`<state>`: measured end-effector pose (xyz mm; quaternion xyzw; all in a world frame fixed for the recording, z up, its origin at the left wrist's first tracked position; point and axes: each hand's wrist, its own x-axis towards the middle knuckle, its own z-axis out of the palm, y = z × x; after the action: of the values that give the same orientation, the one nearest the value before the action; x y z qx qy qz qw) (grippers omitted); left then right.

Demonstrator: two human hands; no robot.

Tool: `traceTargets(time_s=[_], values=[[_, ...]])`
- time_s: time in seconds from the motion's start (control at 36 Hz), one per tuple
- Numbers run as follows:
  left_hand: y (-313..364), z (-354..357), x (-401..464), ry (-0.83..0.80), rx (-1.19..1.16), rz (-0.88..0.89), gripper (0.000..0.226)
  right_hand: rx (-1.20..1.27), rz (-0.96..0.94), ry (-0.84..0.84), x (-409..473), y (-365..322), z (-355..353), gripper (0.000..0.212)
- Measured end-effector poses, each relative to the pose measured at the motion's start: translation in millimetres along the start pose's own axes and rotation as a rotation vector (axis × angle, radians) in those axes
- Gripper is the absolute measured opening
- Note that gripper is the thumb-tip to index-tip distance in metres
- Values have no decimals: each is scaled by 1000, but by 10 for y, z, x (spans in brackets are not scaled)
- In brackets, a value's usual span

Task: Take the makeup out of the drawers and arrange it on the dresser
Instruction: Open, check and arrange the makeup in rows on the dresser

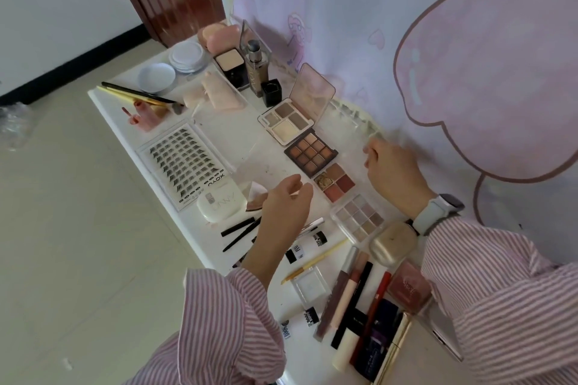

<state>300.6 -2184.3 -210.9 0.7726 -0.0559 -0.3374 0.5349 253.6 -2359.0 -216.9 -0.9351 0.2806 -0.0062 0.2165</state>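
Makeup covers the white dresser top (125, 109). A row of open eyeshadow palettes runs down the middle: a pink-lidded one (286, 122), a brown nine-pan one (311, 151), a red-toned one (334, 181) and a pale one (358, 217). My left hand (286, 206) hovers open above the dresser, left of the red-toned palette, holding nothing. My right hand (392, 173) is right of the palettes, fingers curled at the near end of a clear ridged organizer (353, 117). Whether it grips the organizer is unclear. A clear plastic drawer (225, 134) lies between the lash box (187, 162) and the palettes.
At the far end stand a foundation bottle (257, 69), powder compact (230, 61), pink sponges (215, 34) and round jars (187, 56). Brushes (137, 94) lie at the left edge. Lip products and pencils (353, 287) crowd the near end. A pink curtain (438, 40) hangs behind the dresser.
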Motion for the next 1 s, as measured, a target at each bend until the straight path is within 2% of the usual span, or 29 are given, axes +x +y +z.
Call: traceTargets(time_s=[0.03,0.11,0.17,0.25,0.33,0.42,0.53,0.61,0.69,0.78,0.89,0.94,1.0], values=[[-14,7,-22,-1,83,42,15,-47,5,-5,3,-9,2,22],[-109,29,-88,4,384,179,36,-106,21,-2,2,-29,-4,23],[-188,28,-146,16,505,286,37,-84,-9,14,-32,-30,-14,27],[-271,14,-242,43,611,371,40,-77,-24,22,-159,-62,-57,40],[-355,-15,-324,133,617,419,38,-32,-52,50,-378,-176,-89,45],[-427,-65,-388,193,588,432,37,-44,-44,-51,-624,-272,-28,46],[-479,-120,-446,243,523,416,28,-279,41,-230,-770,-218,157,70],[-481,-134,-469,265,469,390,23,-351,58,-245,-803,-175,237,84],[-450,-134,-483,260,429,359,24,-341,55,-228,-808,-174,268,82],[-426,-126,-497,239,402,334,25,-288,66,-196,-778,-167,267,69],[-364,-148,-513,193,265,242,25,-123,18,-111,-766,-205,164,65],[-321,-190,-504,155,129,135,23,52,-13,-97,-788,-261,59,66],[-284,-239,-493,43,-138,-12,20,275,-83,-128,-839,-327,-36,69]])
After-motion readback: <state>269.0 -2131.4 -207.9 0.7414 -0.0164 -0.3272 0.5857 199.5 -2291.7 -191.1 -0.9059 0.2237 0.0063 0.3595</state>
